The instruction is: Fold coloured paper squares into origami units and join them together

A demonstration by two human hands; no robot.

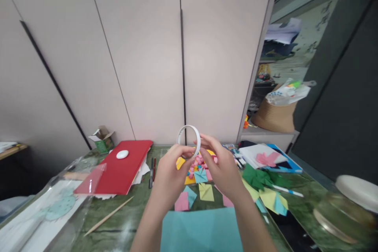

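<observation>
Grip of left hand (173,164) and right hand (222,165) closed on white ring (198,141), teal sheet (202,230) and folded papers (206,192) below.

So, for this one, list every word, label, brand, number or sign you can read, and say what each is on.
None can be read.
White ring: what may be faint marks on its inside, too small to read.
Small green box: any printing is too blurred to read.
Plastic bag on the shelf: coloured print, too blurred to make out any words.
</observation>
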